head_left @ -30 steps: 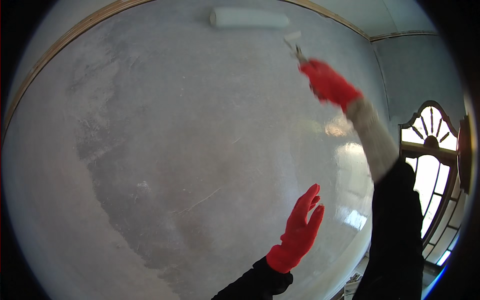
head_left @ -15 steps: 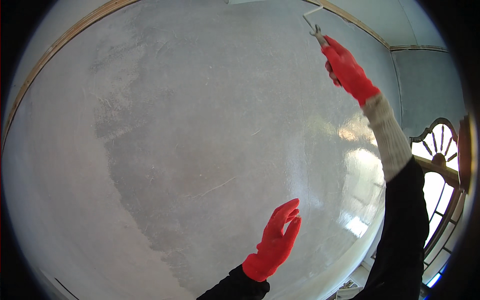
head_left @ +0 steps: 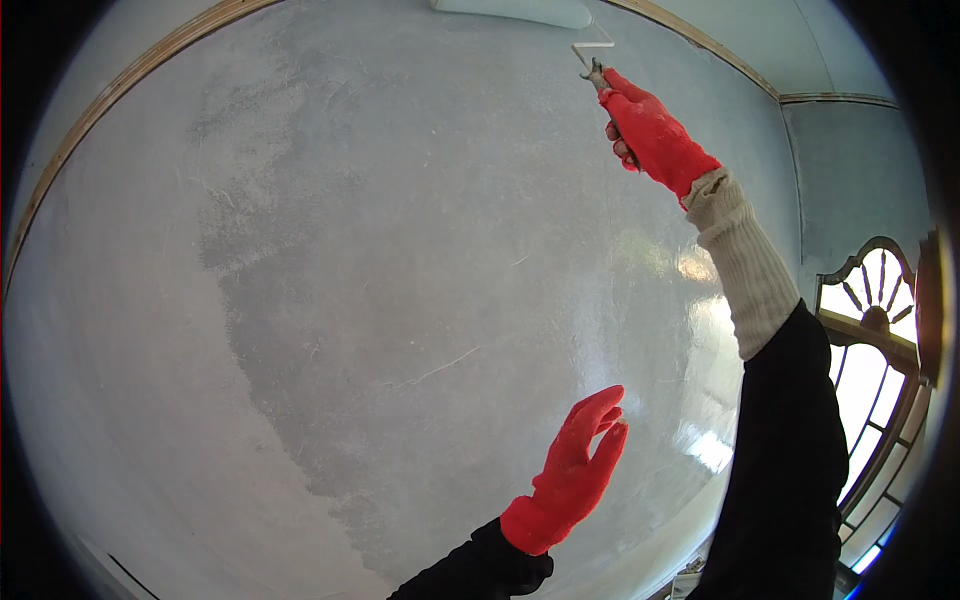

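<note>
My right hand (head_left: 650, 135), in a red glove with a long cream cuff, grips the handle of a paint roller high on the wall. The roller's white cylinder (head_left: 510, 12) lies at the top of the grey wall (head_left: 420, 250), joined to a bent wire frame (head_left: 590, 45). Lower down, my left hand (head_left: 565, 470), gloved in red, is raised with loosely curved fingers apart and nothing in them; whether it touches the wall I cannot tell. The wall carries a paler, patchy band down its left side and a wet-looking sheen at the right.
A wooden trim strip (head_left: 690, 30) runs along the wall's top, below a pale ceiling (head_left: 830, 40). At the right stand an adjoining wall (head_left: 850, 175) and a dark-framed window (head_left: 860, 400) with an arched, spoked top and a brown wooden piece (head_left: 932, 310) beside it.
The roller first rose partly out of frame and now shows slightly lower, with my right hand shifted leftward since half a second ago. My left hand moved left, then a little back right.
</note>
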`<state>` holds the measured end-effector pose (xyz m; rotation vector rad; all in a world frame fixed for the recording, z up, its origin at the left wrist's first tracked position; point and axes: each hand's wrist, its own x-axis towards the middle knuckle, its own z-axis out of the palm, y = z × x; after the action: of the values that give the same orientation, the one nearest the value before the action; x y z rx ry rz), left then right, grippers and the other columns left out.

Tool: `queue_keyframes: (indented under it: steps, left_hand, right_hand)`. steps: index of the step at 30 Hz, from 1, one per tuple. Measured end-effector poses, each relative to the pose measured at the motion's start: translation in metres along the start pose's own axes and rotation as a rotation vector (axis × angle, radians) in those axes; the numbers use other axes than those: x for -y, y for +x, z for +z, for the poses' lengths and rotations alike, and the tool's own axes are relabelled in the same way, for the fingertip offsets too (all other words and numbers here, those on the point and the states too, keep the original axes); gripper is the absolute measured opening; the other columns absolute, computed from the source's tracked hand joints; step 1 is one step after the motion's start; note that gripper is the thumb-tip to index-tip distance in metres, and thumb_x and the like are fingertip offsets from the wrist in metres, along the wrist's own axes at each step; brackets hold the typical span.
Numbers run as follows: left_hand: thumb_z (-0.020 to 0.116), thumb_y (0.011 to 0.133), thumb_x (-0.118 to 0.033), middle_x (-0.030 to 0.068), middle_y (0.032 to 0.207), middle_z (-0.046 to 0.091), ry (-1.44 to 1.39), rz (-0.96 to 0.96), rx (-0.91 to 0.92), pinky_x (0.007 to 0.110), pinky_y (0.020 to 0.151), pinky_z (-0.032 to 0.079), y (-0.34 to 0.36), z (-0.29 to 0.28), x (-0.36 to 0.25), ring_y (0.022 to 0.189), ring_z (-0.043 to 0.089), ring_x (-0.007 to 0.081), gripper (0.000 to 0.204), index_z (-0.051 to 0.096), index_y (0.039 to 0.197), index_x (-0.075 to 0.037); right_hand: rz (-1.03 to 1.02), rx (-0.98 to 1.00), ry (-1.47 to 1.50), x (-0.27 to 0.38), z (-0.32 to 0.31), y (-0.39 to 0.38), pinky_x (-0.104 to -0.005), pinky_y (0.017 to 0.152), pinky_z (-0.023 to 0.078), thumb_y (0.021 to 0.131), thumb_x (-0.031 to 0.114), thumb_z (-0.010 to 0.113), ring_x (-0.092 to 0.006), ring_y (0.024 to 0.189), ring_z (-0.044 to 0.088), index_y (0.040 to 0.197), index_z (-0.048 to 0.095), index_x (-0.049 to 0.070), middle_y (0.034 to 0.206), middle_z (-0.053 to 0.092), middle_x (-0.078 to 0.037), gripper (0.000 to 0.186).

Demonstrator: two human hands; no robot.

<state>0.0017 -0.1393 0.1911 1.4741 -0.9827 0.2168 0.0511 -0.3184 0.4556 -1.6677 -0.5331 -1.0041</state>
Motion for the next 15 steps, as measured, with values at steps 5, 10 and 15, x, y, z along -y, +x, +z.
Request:
queue_keyframes:
  steps: [5, 10, 15]
  left_hand:
    - [0.047, 0.091, -0.006, 0.0074, 0.124, 0.045, -0.018, 0.003, -0.028, 0.033, 0.096, 0.039, -0.011, -0.011, 0.01, 0.113, 0.049, 0.0184, 0.037, 0.044, 0.128, -0.007]
    - [0.047, 0.092, -0.008, 0.0071, 0.125, 0.046, 0.002, -0.053, -0.041, 0.031, 0.095, 0.039, -0.001, -0.017, 0.03, 0.112, 0.049, 0.0174, 0.036, 0.043, 0.128, -0.006]
    - [0.047, 0.093, -0.01, 0.0072, 0.128, 0.046, -0.075, -0.027, -0.026, 0.031, 0.096, 0.038, 0.021, 0.008, 0.025, 0.113, 0.048, 0.0168, 0.036, 0.043, 0.129, -0.005]
  right_hand:
    - [0.015, -0.051, -0.199, -0.032, 0.002, -0.038, -0.0254, 0.041, 0.039, 0.095, 0.028, 0.04, -0.0076, 0.044, 0.038, 0.14, 0.031, 0.013, 0.057, 0.041, 0.002, 0.049]
    - [0.09, -0.016, -0.181, -0.044, 0.004, -0.046, -0.0251, 0.041, 0.038, 0.094, 0.025, 0.041, -0.0083, 0.044, 0.038, 0.13, 0.042, 0.009, 0.057, 0.039, 0.002, 0.04]
    - [0.012, 0.054, -0.048, -0.024, 0.003, -0.001, -0.0239, 0.04, 0.036, 0.092, 0.027, 0.043, -0.0062, 0.045, 0.037, 0.124, 0.043, 0.008, 0.06, 0.039, 0.003, 0.037]
